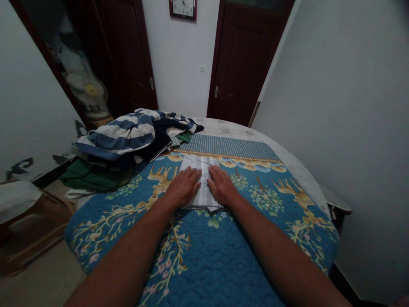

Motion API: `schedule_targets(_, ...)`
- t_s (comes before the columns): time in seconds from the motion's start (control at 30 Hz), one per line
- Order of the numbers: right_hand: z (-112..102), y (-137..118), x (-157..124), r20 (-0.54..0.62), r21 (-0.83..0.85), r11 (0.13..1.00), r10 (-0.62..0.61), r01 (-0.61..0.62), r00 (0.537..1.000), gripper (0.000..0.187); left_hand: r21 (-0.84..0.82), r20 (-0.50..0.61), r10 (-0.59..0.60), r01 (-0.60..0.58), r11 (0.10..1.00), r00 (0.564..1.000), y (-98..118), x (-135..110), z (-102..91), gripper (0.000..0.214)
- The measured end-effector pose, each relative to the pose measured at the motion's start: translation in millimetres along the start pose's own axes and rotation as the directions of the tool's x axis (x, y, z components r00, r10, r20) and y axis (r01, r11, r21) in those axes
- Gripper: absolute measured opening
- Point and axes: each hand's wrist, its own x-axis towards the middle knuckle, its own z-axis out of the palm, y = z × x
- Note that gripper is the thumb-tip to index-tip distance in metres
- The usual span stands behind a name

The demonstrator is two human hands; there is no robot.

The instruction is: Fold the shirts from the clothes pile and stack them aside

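A folded cloth (202, 194) with grey and white stripes, perhaps a garment, lies flat in the middle of the table. My left hand (185, 186) rests palm down on its left side, fingers stretched forward. On its right side lies my right hand (222, 184), also flat with the fingers extended. Between the two hands a strip of the cloth shows; the parts under my palms are hidden. Beneath it spreads a blue quilted cover (217, 260) patterned with deer and flowers.
A heap of clothes (128, 134), with a blue-and-white striped piece on top and a green piece (96, 177) at its edge, sits at the table's back left. A wooden chair (38, 221) stands at left. The wall (358, 128) runs close on the right.
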Motion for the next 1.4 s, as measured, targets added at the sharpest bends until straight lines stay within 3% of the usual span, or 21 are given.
schedule_targets(0.07,3,-7,-2,0.081,-0.033,0.999,0.036,-0.033,0.996,0.058,0.067,0.08,-0.065,0.06,0.996,0.995,4,-2,12.0,0.057)
schedule_targets(0.2,5,-15,-3,0.129,-0.091,0.993,0.088,-0.077,0.988,0.058,0.146,0.099,-0.195,0.179,0.973,0.976,4,-4,23.7,0.07)
schedule_targets(0.43,-10,-27,15,0.12,-0.144,0.988,0.072,-0.054,0.99,0.058,0.161,0.135,-0.235,0.213,0.964,0.963,5,-2,24.0,0.084)
schedule_targets(0.5,-9,-29,24,0.167,-0.133,0.99,0.062,-0.039,0.984,0.058,0.161,0.14,-0.237,0.214,0.963,0.961,6,-2,23.4,0.086)
schedule_targets(0.63,0,-21,43,0.286,-0.138,0.986,0.132,-0.095,0.949,0.062,0.158,0.136,-0.24,0.218,0.963,0.961,7,-2,23.5,0.09)
schedule_targets(0.9,10,6,81,0.362,-0.143,0.963,0.266,-0.229,0.893,0.071,0.104,0.096,-0.25,0.24,0.965,0.964,2,-2,30.8,0.094)
schedule_targets(1.2,26,31,107,0.326,-0.117,0.946,0.325,-0.304,0.888,0.069,0.106,0.105,-0.286,0.275,0.956,0.953,7,-4,26.1,0.092)
schedule_targets(1.4,24,38,89,0.087,-0.005,0.953,0.301,-0.302,0.95,0.063,0.138,0.128,-0.311,0.293,0.946,0.942,10,-5,20.3,0.094)
